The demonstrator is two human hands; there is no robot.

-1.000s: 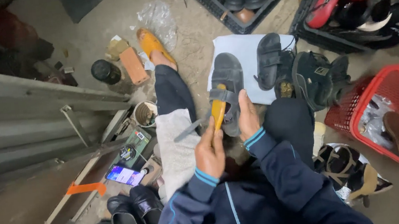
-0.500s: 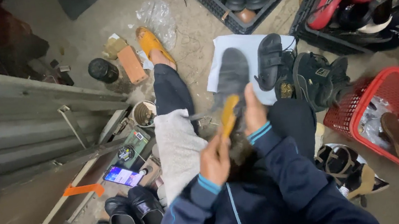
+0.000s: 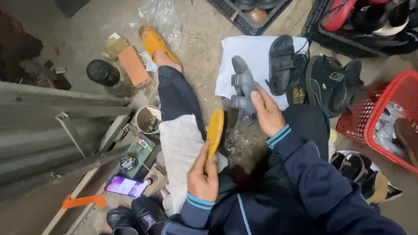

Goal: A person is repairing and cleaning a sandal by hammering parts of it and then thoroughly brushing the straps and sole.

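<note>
Gripping a grey strapped sandal (image 3: pixel 242 91), the right hand (image 3: pixel 267 112) has its fingers wrapped round the lower end of the shoe, thumb up along its side, so the sandal stands on end above the fingertips, over a patch of dusty floor between the knees. Just left of those fingers, the left hand (image 3: pixel 202 177) is closed on the handle of an orange-backed brush (image 3: pixel 215 131); the brush head rises from the fist and tilts toward the sandal, near its lower end, though contact between the two cannot be made out.

Beyond the right fingertips lies a white sheet (image 3: pixel 252 57) with a second black sandal (image 3: pixel 280 63) on it, and just to the right of that a dark bag (image 3: pixel 332 83). Further right of the right hand sits a red plastic basket (image 3: pixel 416 96) holding a brown sole (image 3: pixel 415 143). Far above the fingers are black crates (image 3: pixel 239 11) filled with dark and red shoes.

Under the left hand a pale cloth (image 3: pixel 183 144) covers the thigh, and the leg stretches up to a foot in an orange slipper (image 3: pixel 155 42). Left of the left fingers stand a small tin (image 3: pixel 147 119), a lit phone (image 3: pixel 126 186), a brick (image 3: pixel 134 65) and a dark jar (image 3: pixel 102 72). Below the left wrist lie black shoes (image 3: pixel 128 234).
</note>
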